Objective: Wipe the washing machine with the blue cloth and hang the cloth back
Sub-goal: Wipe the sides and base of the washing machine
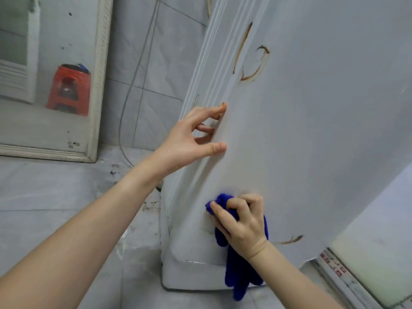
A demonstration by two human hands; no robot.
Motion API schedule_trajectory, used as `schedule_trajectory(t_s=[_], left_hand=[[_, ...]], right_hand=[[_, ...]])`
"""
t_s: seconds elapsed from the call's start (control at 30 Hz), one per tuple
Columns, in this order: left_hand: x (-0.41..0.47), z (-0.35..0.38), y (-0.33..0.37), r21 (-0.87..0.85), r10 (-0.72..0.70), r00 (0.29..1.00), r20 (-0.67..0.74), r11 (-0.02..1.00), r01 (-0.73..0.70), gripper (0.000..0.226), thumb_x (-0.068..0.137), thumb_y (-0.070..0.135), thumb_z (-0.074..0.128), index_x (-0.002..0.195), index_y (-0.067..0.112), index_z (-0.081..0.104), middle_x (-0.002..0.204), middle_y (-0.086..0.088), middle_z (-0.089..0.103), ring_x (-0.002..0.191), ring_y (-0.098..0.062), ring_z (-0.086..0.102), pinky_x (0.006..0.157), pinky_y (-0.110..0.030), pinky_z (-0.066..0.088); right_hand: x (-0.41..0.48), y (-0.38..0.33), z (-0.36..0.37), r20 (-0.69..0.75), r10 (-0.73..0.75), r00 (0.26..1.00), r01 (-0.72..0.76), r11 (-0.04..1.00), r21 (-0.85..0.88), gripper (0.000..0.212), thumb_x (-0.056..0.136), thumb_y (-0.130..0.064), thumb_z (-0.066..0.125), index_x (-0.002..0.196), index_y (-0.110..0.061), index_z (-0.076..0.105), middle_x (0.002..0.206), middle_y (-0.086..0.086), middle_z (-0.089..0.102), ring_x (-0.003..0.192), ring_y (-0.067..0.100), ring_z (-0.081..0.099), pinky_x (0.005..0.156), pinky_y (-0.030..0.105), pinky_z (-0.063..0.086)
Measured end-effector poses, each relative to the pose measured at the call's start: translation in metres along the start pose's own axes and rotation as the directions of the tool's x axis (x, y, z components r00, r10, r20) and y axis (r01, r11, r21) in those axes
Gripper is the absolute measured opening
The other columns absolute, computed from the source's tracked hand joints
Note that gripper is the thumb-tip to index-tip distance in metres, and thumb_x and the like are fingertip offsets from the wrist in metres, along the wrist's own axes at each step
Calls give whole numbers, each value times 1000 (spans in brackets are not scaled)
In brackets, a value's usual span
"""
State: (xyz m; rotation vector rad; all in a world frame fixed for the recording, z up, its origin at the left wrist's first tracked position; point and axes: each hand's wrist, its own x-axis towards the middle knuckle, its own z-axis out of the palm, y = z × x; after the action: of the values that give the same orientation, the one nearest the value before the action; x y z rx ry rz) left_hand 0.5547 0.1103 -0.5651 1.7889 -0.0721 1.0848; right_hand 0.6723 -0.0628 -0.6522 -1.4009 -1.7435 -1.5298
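Both hands are on the washing machine [312, 130] as I watch through the head view; the left hand [191, 139] is spread wide, thumb and fingertips touching the machine's white side panel just beside its ribbed corner strip, holding nothing, with drops of water shining on its back; the right hand [243, 226] is lower on the same panel, its fingers curled tight round the bunched blue cloth [236, 277] and pressing it against the panel; one wad of the cloth sticks out past the fingertips toward the ribbed corner, and the loose rest hangs down past the wrist, over the machine's rounded bottom edge.

Brown rust marks [254, 63] curve across the panel above the left hand; I see a short rust streak [291, 239] near the right wrist, low on the panel. Beside the machine's corner a thin grey hose [119, 134] runs down the tiled wall [169, 52] to the floor [55, 192]; farther from the machine a white-framed mirror [99, 85] stands against that wall, and a red stool [69, 90] shows in its glass; dark grime sits on the floor close to the machine's foot.
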Motion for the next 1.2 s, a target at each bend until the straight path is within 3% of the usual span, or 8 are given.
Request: schedule_trajectory(t_s=[0.33,0.63,0.7,0.8,0.87,1.0,1.07,1.2], left_hand=[[2,-1,12,87,-55,998,25,995,52,71,80,18,81,143,29,49,129,0,54,104,-21,60,87,-22,54],[-41,25,16,283,-97,991,-93,952,120,66,94,22,66,150,37,36,131,-1,51,115,-2,56,82,-7,46],[-50,23,14,322,-138,988,-76,934,155,72,91,24,70,150,43,33,132,0,50,117,-3,56,83,-8,48],[-58,27,17,361,-153,986,-60,918,164,82,87,25,75,150,48,27,136,5,46,121,0,52,92,-13,49],[-63,36,17,388,-119,990,-82,911,142,86,86,23,76,152,45,24,138,4,45,124,-1,50,99,-20,50],[-62,44,15,446,-7,995,-103,893,53,90,83,15,79,153,35,26,141,1,44,127,-10,47,102,-34,49],[-60,45,12,480,49,995,-89,877,0,92,80,17,80,152,34,26,141,3,41,126,-10,46,100,-32,48],[-52,39,0,535,112,993,-29,841,-80,91,75,40,75,146,58,20,124,2,39,113,5,44,94,-9,39]], right_hand=[[126,63,-17,-338,312,888,-324,946,19,18,92,-24,69,88,-7,72,89,14,58,83,32,51,82,28,36],[-5,26,-18,29,-196,980,194,978,71,9,79,-15,81,87,-14,77,83,4,67,75,27,58,64,37,49],[20,52,-26,-135,17,991,-9,998,61,8,86,-19,76,88,-11,76,85,9,64,78,30,58,70,40,48],[69,110,-40,-429,470,771,-488,870,76,19,94,-30,65,92,-11,66,95,15,58,88,28,50,90,27,35],[72,114,-39,-444,559,700,-571,812,120,20,94,-28,64,92,-8,66,95,18,58,87,32,52,90,23,31],[10,53,-22,-218,175,960,-163,984,69,8,84,-16,74,86,-9,77,82,14,66,74,34,57,70,39,47],[-13,44,-22,-67,-102,993,105,993,49,3,81,-17,78,82,-14,78,76,6,68,72,29,57,63,37,49],[1,84,-30,-208,139,968,-128,990,67,9,86,-17,73,93,-12,76,92,5,57,83,26,48,72,37,45]])
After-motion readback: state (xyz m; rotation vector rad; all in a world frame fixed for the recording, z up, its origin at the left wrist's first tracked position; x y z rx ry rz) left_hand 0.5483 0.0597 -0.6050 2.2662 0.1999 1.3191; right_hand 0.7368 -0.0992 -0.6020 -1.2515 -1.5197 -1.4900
